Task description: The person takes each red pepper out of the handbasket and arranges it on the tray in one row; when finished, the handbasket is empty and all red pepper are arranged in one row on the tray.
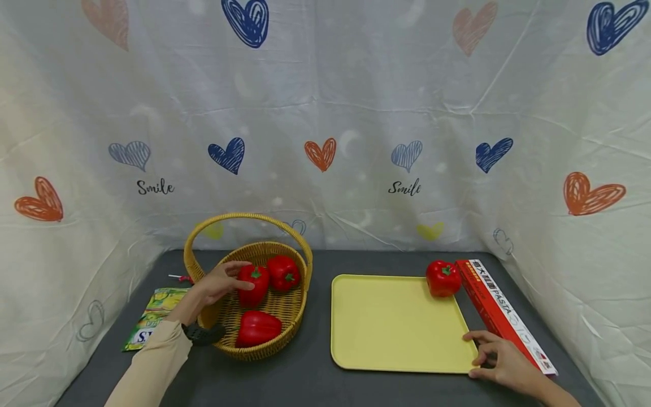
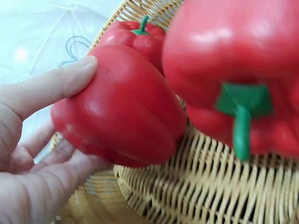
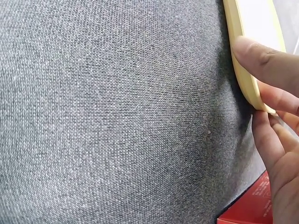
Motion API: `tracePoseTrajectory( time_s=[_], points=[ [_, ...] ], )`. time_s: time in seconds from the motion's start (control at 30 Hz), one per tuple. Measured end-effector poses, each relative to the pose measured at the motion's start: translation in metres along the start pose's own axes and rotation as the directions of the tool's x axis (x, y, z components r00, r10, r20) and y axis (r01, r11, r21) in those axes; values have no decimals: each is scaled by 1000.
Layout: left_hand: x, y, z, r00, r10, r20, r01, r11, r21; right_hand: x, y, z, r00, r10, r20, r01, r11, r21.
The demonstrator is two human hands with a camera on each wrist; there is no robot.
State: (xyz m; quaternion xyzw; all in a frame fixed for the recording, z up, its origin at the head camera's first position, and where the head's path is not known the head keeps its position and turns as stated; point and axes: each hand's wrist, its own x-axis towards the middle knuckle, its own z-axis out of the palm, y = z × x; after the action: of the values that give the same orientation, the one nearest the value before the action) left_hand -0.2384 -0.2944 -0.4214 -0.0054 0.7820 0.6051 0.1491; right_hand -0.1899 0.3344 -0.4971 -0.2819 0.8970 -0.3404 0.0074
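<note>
Wicker basket (image 1: pixel 282 308) snag, yellow tray (image 1: pixel 396 322) tip, held pepper (image 1: pixel 254 289) slip: main risks

Basket's tall hoop handle (image 1: pixel 246 216) arches above the work, so a straight lift could bump it and drag the basket; tray pinched at its near right corner by right hand (image 1: pixel 500 364), thumb against fingers, so a pull or raised corner could slide it or roll off the tray pepper (image 1: pixel 443 278), which sits at the far right corner beside the pasta box (image 1: pixel 506 316); left hand (image 1: pixel 220 284) clamped on the held pepper, in the basket between the back pepper (image 1: pixel 285 273) and front pepper (image 1: pixel 258 329), smooth-looking skin could slide from thumb and fingers, or it could knock its neighbours
</note>
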Motion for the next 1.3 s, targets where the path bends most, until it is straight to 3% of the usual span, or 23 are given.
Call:
tracePoseTrajectory(
  time_s=[0.27, 0.53, 0.83, 1.03, 1.3],
  points=[
    [-10, -9, -6, 992, 124, 19, -123, 992, -42, 0, -1, 0, 1000, 29, 13, -28, 1000, -10],
    [-28, 4, -2, 982, 187, 35, -183, 979, -92, 1, -3, -1, 999, 40, 32, -39, 999, -4],
    [-44, 20, 6, 960, 253, 123, -220, 947, -234, 2, -3, -3, 997, 63, 44, -63, 998, 4],
    [-60, 36, 26, 953, 254, 165, -202, 939, -280, 1, -4, -2, 998, 52, 32, -52, 999, 6],
    [-62, 57, 76, 939, 273, 209, -196, 924, -328, 1, -4, -4, 997, 70, 44, -70, 998, -4]
  ],
)
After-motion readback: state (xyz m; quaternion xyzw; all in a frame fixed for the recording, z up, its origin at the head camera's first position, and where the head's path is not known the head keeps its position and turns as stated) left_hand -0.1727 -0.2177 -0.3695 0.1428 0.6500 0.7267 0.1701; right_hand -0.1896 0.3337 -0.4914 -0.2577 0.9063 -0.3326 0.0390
